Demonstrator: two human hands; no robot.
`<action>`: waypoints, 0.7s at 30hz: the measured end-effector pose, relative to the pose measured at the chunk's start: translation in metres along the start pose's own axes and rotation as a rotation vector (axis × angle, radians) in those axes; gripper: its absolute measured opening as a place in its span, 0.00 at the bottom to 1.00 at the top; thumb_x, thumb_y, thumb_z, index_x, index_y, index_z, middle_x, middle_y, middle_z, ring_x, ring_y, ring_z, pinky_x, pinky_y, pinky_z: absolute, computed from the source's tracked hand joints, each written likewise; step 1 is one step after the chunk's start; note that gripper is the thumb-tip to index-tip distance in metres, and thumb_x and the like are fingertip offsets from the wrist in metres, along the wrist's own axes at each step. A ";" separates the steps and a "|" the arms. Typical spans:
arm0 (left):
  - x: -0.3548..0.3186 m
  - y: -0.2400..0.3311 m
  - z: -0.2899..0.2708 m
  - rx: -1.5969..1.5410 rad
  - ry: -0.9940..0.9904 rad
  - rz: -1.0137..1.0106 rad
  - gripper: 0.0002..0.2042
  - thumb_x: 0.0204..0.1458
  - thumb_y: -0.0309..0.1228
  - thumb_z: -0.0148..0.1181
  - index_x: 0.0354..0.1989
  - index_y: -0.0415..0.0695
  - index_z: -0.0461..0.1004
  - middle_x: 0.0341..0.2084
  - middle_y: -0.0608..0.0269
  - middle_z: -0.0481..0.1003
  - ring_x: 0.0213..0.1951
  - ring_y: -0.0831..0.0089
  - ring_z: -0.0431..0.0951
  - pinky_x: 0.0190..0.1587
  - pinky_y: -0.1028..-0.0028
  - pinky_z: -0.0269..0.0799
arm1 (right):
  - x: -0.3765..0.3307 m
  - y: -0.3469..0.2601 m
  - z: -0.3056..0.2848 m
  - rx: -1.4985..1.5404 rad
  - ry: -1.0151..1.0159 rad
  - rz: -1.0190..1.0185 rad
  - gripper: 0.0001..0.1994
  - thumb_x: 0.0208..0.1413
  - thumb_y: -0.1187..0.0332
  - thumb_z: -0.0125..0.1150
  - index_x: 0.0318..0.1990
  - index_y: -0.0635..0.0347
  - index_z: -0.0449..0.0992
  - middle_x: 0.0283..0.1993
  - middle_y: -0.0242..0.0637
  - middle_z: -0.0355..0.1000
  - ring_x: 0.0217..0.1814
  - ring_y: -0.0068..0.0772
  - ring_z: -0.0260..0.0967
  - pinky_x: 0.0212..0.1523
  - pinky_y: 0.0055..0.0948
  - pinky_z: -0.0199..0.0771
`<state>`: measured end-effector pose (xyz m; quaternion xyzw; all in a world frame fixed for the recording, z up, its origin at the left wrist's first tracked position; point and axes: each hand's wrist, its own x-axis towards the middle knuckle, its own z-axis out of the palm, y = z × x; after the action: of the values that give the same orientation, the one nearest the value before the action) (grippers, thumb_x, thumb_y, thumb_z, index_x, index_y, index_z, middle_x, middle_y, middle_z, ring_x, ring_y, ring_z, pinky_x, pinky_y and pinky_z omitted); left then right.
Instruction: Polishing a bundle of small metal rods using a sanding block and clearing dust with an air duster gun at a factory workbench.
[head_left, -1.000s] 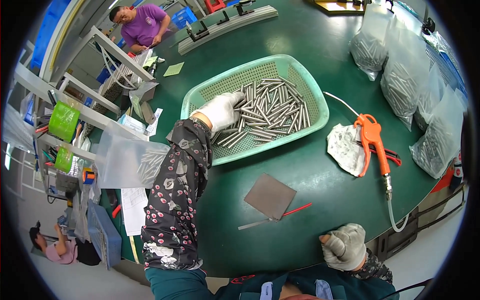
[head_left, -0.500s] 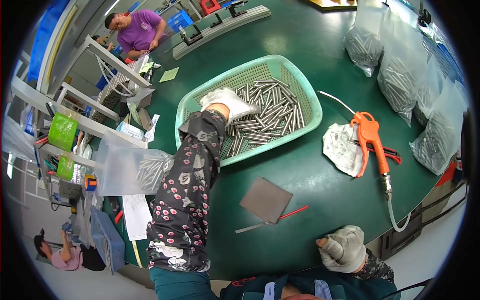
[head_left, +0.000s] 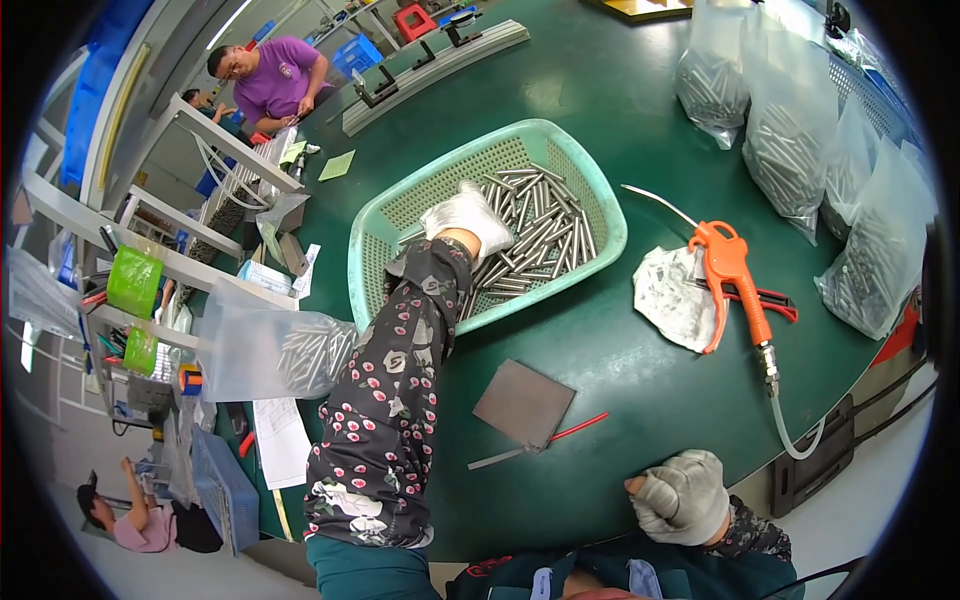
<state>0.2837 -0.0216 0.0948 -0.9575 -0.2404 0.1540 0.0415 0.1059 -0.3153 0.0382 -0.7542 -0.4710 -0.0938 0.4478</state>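
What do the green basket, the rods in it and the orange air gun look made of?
Green basket: likely moulded plastic, satin; perforated walls, rounded rim. Rods: probably smooth bare metal, perhaps steel; silvery highlights run lengthwise. Orange air gun: body looks like semi-gloss plastic, evenly coloured; its silvery hose fitting seems metal.

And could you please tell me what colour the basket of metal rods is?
The basket is pale green, seen best in the head view.
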 end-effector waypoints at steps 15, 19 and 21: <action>0.013 -0.003 0.007 0.007 0.005 -0.004 0.24 0.36 0.35 0.57 0.46 0.42 0.64 0.39 0.52 0.73 0.44 0.60 0.73 0.49 0.64 0.62 | 0.004 0.000 -0.003 -0.040 0.025 0.031 0.05 0.33 0.76 0.58 0.21 0.58 0.69 0.15 0.34 0.66 0.14 0.31 0.64 0.15 0.25 0.64; 0.011 0.002 0.005 0.049 0.033 0.013 0.18 0.36 0.33 0.57 0.40 0.45 0.71 0.37 0.56 0.75 0.42 0.63 0.74 0.49 0.63 0.59 | -0.001 0.001 -0.003 -0.012 -0.004 0.058 0.06 0.33 0.77 0.58 0.23 0.59 0.70 0.15 0.34 0.66 0.13 0.32 0.64 0.15 0.25 0.62; 0.009 0.002 0.003 0.073 0.038 0.020 0.17 0.36 0.33 0.56 0.38 0.45 0.72 0.36 0.56 0.75 0.42 0.64 0.74 0.48 0.63 0.59 | -0.003 0.002 -0.003 0.005 -0.011 0.060 0.08 0.32 0.78 0.59 0.25 0.59 0.71 0.16 0.33 0.66 0.14 0.33 0.64 0.15 0.26 0.61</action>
<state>0.2915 -0.0190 0.0895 -0.9604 -0.2242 0.1449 0.0792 0.1068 -0.3200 0.0373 -0.7674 -0.4507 -0.0750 0.4498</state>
